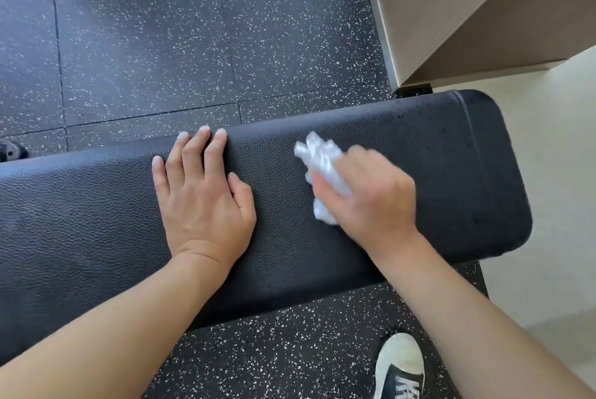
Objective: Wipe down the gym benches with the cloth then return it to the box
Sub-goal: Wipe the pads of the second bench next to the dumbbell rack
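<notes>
Head view: right hand (371, 192) grip clamped on crumpled cloth (317, 158) near desk's (96, 221) right end; left hand (203, 192) flat, fingers apart. Cloth looks soft, light; bunch it whole.

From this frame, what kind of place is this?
Most likely a gym: a black padded bench on speckled rubber floor tiles, and the right hand wiping it with a white cloth.

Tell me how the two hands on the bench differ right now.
The left hand lies flat with straight fingers, holding nothing; the right hand grips a crumpled white cloth. The left hand looks sharp, while the right hand is blurred. The left hand sits nearer the bench's middle, the right hand nearer its rounded end. Both are bare and down on the black padded top.
</notes>
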{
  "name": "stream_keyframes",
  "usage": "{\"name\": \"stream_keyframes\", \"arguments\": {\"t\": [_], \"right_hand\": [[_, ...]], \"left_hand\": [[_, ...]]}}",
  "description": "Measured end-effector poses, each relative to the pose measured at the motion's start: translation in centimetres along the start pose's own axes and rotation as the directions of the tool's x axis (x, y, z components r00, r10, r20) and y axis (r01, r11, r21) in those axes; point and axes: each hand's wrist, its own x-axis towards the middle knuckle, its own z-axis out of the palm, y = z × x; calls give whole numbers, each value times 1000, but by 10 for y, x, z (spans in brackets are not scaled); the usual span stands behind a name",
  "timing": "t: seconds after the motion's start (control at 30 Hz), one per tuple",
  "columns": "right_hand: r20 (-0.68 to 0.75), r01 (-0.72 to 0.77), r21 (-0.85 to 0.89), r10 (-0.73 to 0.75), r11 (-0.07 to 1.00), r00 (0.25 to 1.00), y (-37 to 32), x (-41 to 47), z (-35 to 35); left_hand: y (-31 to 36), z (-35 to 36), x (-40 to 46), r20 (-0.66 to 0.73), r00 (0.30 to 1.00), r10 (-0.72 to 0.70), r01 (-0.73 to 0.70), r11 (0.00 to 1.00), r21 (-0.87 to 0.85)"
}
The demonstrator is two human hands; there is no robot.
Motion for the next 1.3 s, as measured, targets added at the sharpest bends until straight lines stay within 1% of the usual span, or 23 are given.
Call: {"name": "stream_keyframes", "arguments": {"t": [0.1,0.13,0.2,0.3,0.37,0.43,0.5,0.57,0.6,0.63,0.7,0.73,0.77,0.8,0.83,0.9,0.97,1.03,1.1,1.17,1.2,1.23,1.3], "right_hand": [[36,-169,-9,169,986,985,-15,58,29],[62,-185,-6,185,983,981,-21,71,36],[119,-164,4,162,986,980,-32,85,44],[109,-146,37,141,989,984,-41,66,33],[92,-89,75,82,993,992,-48,26,15],[101,53,96,-62,994,993,-49,-26,-8],[129,166,117,-181,979,975,-29,-69,-31],[164,194,90,-207,977,964,12,-84,-50],[179,174,41,-178,984,967,33,-83,-56],[184,119,-10,-115,993,976,52,-77,-61],[173,-92,-72,103,993,980,71,-55,-62],[160,-196,-92,209,976,965,69,-45,-59],[146,-264,-106,278,959,950,60,-36,-53],[135,-290,-116,305,950,943,44,-30,-44],[127,-282,-118,296,952,947,24,-25,-34],[96,-209,-90,217,974,971,-27,-19,-13],[93,-130,-25,131,991,987,-69,-16,0],[100,-103,73,96,992,990,-83,-17,2],[78,-40,109,31,993,996,-70,-26,-4],[67,26,93,-32,995,997,-35,-39,-18],[86,11,75,-18,997,996,-9,-46,-27],[105,-31,47,26,998,994,19,-52,-36],[115,-164,-20,165,986,980,76,-60,-57]], "left_hand": [[1,-1,0,8,1000,-5,5,1000,-2],[1,-2,0,11,1000,-6,6,1000,-3],[2,-3,-1,17,1000,-6,6,1000,-3],[3,-5,-1,22,1000,-2,2,1000,7],[2,-5,-1,36,999,-1,0,1000,12],[2,-7,-2,48,999,0,0,1000,4],[2,-9,-3,59,998,8,-8,1000,4],[2,-9,-3,74,997,21,-23,999,23],[1,-9,-2,80,996,27,-30,999,35],[1,-9,-2,87,996,32,-36,998,42],[0,-8,-1,101,994,46,-51,998,47],[-1,-7,-1,111,992,56,-61,997,46],[-2,-7,-1,122,990,70,-76,996,44],[-3,-7,-2,135,987,88,-95,995,42],[-3,-7,-2,148,983,108,-114,993,37],[-4,-6,-3,162,973,161,-166,986,15],[-5,-4,-3,171,945,279,-276,960,-43],[-4,-5,-3,177,911,372,-361,928,-92],[-2,-8,-2,181,899,399,-392,917,-72],[2,-12,1,210,874,439,-444,896,-23],[3,-13,3,237,843,484,-497,868,-6],[4,-13,5,262,791,553,-572,820,-2],[3,-10,10,286,657,698,-722,691,-29]]}}
